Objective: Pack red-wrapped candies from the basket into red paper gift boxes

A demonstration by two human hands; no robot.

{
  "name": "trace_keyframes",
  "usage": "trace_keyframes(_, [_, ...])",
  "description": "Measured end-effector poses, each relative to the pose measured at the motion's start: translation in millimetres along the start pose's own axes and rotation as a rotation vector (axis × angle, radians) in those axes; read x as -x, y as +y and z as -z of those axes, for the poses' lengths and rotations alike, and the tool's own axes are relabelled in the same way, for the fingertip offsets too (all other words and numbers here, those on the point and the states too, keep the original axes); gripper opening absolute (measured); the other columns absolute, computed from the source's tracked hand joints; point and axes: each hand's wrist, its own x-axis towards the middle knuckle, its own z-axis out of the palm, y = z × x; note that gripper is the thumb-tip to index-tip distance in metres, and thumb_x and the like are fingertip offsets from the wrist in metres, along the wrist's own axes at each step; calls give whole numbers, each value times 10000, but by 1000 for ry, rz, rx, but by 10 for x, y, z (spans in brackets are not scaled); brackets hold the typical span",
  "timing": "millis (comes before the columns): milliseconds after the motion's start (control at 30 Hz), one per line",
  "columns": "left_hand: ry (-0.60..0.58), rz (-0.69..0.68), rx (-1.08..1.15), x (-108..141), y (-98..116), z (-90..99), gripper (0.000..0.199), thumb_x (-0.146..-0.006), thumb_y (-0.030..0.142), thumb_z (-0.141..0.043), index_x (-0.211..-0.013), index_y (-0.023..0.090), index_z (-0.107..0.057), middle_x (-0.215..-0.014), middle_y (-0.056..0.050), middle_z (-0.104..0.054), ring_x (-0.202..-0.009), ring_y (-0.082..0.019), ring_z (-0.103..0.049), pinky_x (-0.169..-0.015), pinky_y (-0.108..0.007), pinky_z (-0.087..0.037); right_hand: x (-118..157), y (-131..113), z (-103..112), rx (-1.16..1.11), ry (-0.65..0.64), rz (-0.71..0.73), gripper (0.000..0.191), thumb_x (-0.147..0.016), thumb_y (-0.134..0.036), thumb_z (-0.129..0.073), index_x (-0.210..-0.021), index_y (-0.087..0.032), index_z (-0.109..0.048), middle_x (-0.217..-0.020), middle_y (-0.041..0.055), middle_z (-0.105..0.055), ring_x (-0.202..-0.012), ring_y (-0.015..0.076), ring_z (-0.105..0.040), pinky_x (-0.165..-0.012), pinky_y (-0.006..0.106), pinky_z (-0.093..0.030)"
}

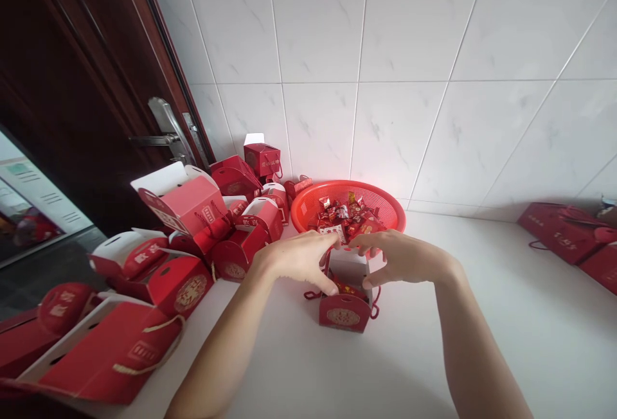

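A small red gift box (343,317) stands upright on the white tabletop, its top unfolded and wrapped candies (348,289) showing inside. Dark red cords hang at both its sides. My left hand (301,257) arches over the box's left edge, thumb near the front panel, fingers bent and apart. Opposite it, my right hand (402,258) curves over the right edge with its fingers spread. Both hands look empty; whether the fingertips touch the box flaps I cannot tell. Right behind the hands sits a red plastic basket (396,210) with wrapped candies (343,212) in it.
Many red gift boxes (193,204) crowd the left side, several with raised lids and rope handles. Further red boxes (554,232) stand at the far right. A tiled wall (405,130) closes off the back, and a dark wooden door (87,72) with a metal handle is at left.
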Motion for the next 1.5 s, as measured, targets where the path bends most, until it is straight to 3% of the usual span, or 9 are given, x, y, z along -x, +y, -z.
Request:
trace_keyframes(167, [-5, -59, 26, -41, 14, -35, 690, -642, 547, -790, -1200, 243, -521, -1032, -34, -636, -969, -266, -614, -706, -289, -440, -39, -36, -8, 24, 39, 25, 651, -747, -392, -773, -1364, -319, -579, -1105, 76, -657, -1079, 292, -607, -768, 342, -488])
trace_keyframes(400, [-43, -93, 50, -74, -10, -52, 553, -695, 539, -757, -1100, 222, -555, -1028, -43, -674, -956, -246, -648, -684, -280, -454, -103, -43, -41, -99, -8, 65, 320, -786, -124, -656, -1086, -226, -606, -975, 45, -700, -925, 215, -682, -611, 250, -467])
trace_keyframes(567, [-74, -128, 75, -66, -20, -33, 441, -744, 543, -727, -1011, 214, -604, -1012, -42, -701, -941, -230, -666, -686, -273, -464, -226, -121, -151, 171, 77, -85, 307, -757, -213, -715, -1003, -203, -531, -951, 79, -645, -836, 231, -630, -530, 257, -345])
trace_keyframes(733, [-96, -116, 94, -24, -24, -8, 582, -650, 623, -783, -1029, 215, -611, -991, -38, -694, -927, -241, -660, -672, -276, -460, -272, -200, -211, 318, 114, -139, 369, -739, -207, -744, -1034, -199, -523, -945, 79, -612, -807, 233, -602, -554, 277, -295])
trace_keyframes(867, [-34, 15, 17, -8, -31, -26, 621, -632, 522, -797, -1120, 223, -558, -1086, -65, -655, -1031, -275, -616, -662, -278, -449, -258, -229, -221, 364, 132, -102, 314, -748, -177, -719, -1001, -212, -537, -914, 57, -613, -825, 229, -590, -574, 283, -290])
trace_keyframes(1033, [-4, 104, -27, -51, -31, -76, 649, -643, 462, -766, -1197, 251, -504, -1126, -72, -629, -983, -278, -622, -579, -272, -420, -250, -215, -235, 316, 54, -34, 251, -735, -106, -655, -953, -209, -586, -939, 51, -650, -864, 218, -590, -590, 282, -307])
trace_keyframes(1233, [-52, -28, -63, -141, -25, -126, 395, -676, 324, -721, -1051, 247, -620, -1094, -48, -656, -923, -249, -648, -568, -277, -405, -194, -167, -194, 203, 25, 33, 256, -762, -120, -617, -992, -225, -656, -1017, 53, -685, -910, 220, -602, -609, 268, -365])
trace_keyframes(1500, [-77, -27, -82, -139, 24, -106, 410, -680, 308, -713, -1070, 214, -630, -998, -59, -670, -820, -234, -649, -500, -273, -375, -268, -219, -249, 243, 7, 79, 141, -760, -199, -694, -901, -208, -700, -936, 52, -693, -839, 208, -615, -571, 266, -352])
